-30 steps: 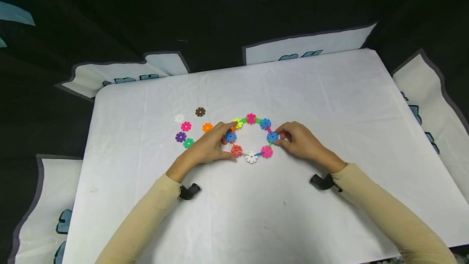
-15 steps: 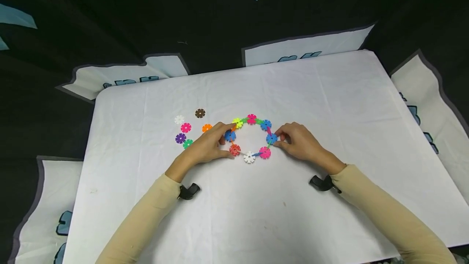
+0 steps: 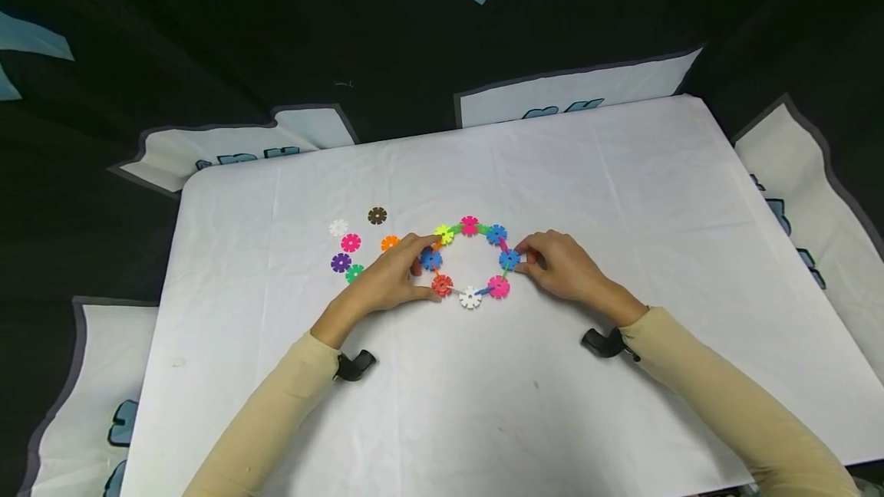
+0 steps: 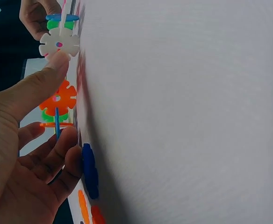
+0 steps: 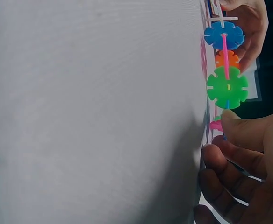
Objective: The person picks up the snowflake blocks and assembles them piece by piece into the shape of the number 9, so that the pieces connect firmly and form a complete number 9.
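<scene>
Both hands are meeting at a ring (image 3: 485, 228) of slotted, flower-like discs. It is lying between left and right fingers, low over the white surface (image 3: 545, 420); whether every disc is touching the cloth, I am not managing to tell.

Left hand (image 3: 390, 274): I am seeing the index resting at the yellow disc (image 3: 444, 235) and the thumb at the red disc (image 3: 443, 285), the pair gripping the ring's left side. The left blue disc (image 3: 431, 259) is sitting between those fingertips. From the left wrist I am viewing the other fingers curling loosely, the thumb tip overlapping a white linking disc (image 4: 59, 42).

Right hand (image 3: 566, 267): thumb and index are pinching the right blue disc (image 3: 509, 259). From the right wrist I am noting a green linking disc (image 5: 227, 87) standing just ahead of the thumb tip.

Between the two sets of fingers, the top pink disc (image 3: 470, 225) and upper blue disc (image 3: 496, 234) are forming the far side; the white disc (image 3: 470, 297) and lower pink disc (image 3: 499, 287) are forming the near side.

Left of the left fingers, six loose discs are lying: orange (image 3: 390, 242) nearest the knuckles, green (image 3: 354, 273), purple (image 3: 341, 262), bright pink (image 3: 351, 242), plain white (image 3: 338, 228), and brown (image 3: 377, 215) farther off.
</scene>
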Demonstrator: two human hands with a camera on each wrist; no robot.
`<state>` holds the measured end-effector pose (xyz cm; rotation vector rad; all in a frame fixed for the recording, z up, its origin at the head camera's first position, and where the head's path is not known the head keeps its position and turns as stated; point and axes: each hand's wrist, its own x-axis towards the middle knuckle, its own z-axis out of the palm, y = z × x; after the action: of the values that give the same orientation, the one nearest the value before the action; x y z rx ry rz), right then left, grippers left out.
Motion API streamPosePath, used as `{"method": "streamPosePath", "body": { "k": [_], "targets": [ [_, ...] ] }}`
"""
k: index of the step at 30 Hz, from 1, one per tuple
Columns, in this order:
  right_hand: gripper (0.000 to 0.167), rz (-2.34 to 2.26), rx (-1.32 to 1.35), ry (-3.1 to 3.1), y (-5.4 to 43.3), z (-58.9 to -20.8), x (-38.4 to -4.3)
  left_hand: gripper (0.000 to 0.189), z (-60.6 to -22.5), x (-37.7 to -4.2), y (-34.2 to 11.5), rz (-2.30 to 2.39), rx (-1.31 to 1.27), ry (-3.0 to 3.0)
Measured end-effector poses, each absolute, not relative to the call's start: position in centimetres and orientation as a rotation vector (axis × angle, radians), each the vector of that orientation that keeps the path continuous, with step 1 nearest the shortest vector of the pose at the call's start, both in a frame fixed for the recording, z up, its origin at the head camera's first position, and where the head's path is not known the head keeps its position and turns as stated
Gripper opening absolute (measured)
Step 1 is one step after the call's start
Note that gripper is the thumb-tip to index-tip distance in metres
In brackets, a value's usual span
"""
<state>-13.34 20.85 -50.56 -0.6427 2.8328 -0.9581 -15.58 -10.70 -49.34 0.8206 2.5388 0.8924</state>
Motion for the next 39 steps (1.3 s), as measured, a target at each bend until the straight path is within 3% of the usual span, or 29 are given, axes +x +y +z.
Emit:
{"method": "streamPosePath", "body": {
  "k": [11,24,29,39],
  "targets": [
    [0.028,-0.978,-0.65,2.827,20.9,-50.6,-13.2,0.097,-49.1,-15.1,-12.0,0.916,0.827,2.584],
    [0.074,-0.887,-0.559,2.873,19.4,-49.9,-12.6,0.049,-49.2,-14.3,-16.8,0.711,0.84,2.752],
    [0.07,-0.812,-0.533,2.875,18.9,-50.0,-12.3,0.039,-49.4,-14.2,-16.8,0.739,0.819,2.732],
    [0.062,-0.921,-0.555,2.853,19.9,-50.2,-12.3,0.04,-48.9,-14.1,-18.7,0.755,0.731,2.735]
  ]
}}
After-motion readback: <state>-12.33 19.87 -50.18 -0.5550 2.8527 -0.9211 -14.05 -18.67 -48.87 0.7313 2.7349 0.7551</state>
